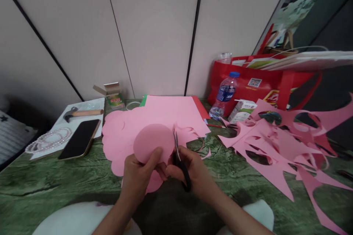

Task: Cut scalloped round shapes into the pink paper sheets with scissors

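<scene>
Between the thumb and fingers of my left hand (143, 169) is a pink paper circle (153, 140), tilted toward me. My right hand (190, 165) grips black-handled scissors (180, 167), whose blades point up along the circle's right edge. A thin curl of pink paper shows just beyond the blades. Under and behind the hands lie overlapping pink paper rounds (116, 136), spread to the left. Farther back rests a stack of pink paper sheets (171, 108), with green and red edges showing beneath.
Pink paper offcuts (275, 143) with round holes pile up on the right. Behind them stand a water bottle (226, 93), a small white box (242, 110) and a red bag (275, 80). Leftward lie a phone (79, 139), a hammer (85, 113), bead strands (52, 139) and an opened carton (114, 97).
</scene>
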Demonstrator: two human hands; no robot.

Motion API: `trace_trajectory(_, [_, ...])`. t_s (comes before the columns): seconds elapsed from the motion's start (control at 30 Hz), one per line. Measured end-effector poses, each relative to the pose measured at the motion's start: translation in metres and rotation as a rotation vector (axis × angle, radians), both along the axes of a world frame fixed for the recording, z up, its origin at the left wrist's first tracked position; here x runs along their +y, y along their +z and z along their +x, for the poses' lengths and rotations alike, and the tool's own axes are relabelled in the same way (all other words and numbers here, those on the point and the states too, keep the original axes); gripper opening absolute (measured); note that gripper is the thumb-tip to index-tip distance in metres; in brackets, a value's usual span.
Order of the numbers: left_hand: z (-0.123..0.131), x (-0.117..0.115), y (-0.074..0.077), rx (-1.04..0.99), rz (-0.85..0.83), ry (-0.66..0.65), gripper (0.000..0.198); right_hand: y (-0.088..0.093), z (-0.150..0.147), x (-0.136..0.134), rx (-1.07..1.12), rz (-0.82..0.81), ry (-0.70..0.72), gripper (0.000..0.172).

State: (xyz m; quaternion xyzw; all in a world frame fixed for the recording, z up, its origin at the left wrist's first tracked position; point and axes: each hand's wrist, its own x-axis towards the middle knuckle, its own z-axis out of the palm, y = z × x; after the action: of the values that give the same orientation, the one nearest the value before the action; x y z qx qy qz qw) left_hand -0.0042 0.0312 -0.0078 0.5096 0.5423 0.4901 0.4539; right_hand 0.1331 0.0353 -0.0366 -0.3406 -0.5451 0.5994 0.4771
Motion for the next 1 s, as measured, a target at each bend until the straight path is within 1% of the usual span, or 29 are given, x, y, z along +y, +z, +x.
trace_trajectory(0.17, [-0.0002,-0.0001,-0.0013,0.01,0.017,-0.004,0.043,0.0002,0.0011,-0.0005,-0.014,0.036,0.022,0.033])
trace_trajectory(0.37, [0.0,-0.001,-0.0011,-0.002,0.004,-0.04,0.042,-0.0003,0.0015,0.0015,-0.037,0.024,0.019,0.038])
trace_trajectory(0.57, [-0.0002,-0.0011,-0.0002,0.002,0.013,-0.039,0.042,0.0,0.0009,0.0006,-0.05,0.006,0.014,0.043])
trace_trajectory(0.73, [-0.0004,-0.001,-0.0004,0.007,0.025,-0.023,0.043,0.0021,0.0007,0.0001,-0.056,0.011,0.008,0.041])
trace_trajectory(1.0, [-0.0009,-0.0011,0.0001,0.006,0.028,-0.039,0.043,-0.0047,0.0015,0.0017,-0.047,0.019,0.026,0.039])
